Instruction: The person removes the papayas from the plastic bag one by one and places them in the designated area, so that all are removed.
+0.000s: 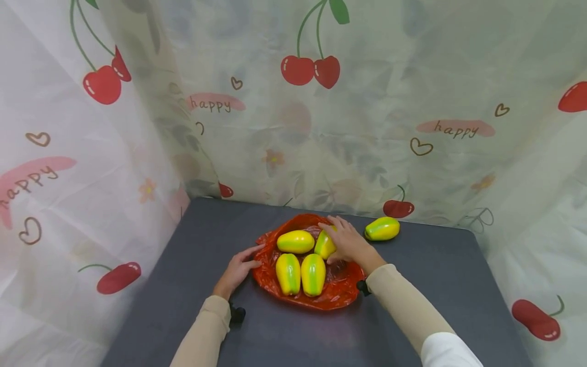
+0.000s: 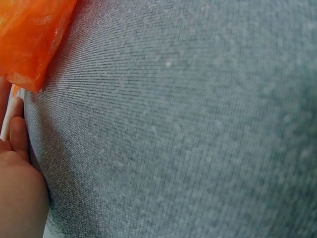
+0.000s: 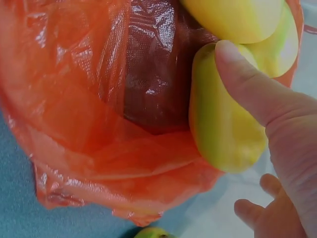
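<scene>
Right grip [image 1: 350,243] spans a yellow-green fruit [image 1: 323,245] in the red bag [image 1: 335,299], thumb [image 3: 253,91] laid over it and fingers reaching round its far side; it seems grasped, though the hand hides part of the contact. Left grip [image 1: 235,270] is loosely extended, fingers nearly straight against the bag's left rim, with no clear pinch. Three other fruits [image 1: 295,242] lie close by in the bag, and a lone fruit [image 1: 382,229] rests on the grey surface [image 1: 298,341], beyond the bag to the right. Settling the spanned fruit among the rest looks like the step in hand; the next move probably calls for freeing the right grip without dragging the bag, then reaching for the lone fruit.
</scene>
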A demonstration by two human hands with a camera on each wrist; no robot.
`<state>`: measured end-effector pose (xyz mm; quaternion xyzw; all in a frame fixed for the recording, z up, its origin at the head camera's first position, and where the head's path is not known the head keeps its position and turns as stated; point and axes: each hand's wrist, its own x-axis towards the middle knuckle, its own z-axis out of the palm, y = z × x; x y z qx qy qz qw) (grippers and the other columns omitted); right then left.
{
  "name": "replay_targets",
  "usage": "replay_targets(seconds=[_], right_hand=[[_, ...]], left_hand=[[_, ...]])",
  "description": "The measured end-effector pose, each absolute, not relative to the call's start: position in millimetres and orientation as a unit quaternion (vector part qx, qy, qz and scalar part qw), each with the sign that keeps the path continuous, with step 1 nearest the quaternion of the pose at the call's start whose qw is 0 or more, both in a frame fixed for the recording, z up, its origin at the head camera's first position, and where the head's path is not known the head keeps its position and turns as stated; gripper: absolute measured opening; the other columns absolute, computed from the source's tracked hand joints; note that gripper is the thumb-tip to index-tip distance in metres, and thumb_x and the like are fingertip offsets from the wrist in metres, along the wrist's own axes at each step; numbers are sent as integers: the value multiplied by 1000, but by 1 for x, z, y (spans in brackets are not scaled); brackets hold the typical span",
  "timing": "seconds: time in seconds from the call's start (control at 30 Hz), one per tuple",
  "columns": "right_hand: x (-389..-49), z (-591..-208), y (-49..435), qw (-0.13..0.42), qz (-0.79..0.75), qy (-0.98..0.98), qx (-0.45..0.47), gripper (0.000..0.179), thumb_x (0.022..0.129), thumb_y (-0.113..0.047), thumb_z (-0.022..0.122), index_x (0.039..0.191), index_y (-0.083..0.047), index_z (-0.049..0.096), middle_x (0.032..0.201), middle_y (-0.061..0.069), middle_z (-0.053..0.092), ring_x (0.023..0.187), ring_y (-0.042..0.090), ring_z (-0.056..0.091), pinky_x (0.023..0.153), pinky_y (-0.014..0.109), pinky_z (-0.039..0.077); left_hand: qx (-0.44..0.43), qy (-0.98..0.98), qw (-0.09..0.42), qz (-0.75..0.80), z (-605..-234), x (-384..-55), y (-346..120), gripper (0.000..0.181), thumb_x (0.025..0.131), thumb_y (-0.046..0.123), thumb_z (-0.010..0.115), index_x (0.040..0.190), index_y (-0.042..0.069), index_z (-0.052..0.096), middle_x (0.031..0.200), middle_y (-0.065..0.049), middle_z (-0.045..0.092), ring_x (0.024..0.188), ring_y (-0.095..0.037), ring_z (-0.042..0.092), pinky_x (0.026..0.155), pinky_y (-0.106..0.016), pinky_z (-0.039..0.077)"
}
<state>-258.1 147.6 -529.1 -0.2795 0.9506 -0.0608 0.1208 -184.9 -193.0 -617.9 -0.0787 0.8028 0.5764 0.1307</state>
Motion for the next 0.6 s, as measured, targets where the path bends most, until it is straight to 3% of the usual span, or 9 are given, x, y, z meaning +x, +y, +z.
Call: replay_targets(seconds=[0.6], right_hand=[[-261, -542, 144, 159, -87, 950, -253, 81, 86, -23, 81, 156, -23, 40, 168, 17, 19, 149, 44, 26, 112, 61, 45]], left_hand=[[-82, 805, 129, 574, -617, -185, -192, 48, 94, 25, 65, 140, 38, 61, 161, -4, 45, 153, -34, 34, 126, -63, 20]])
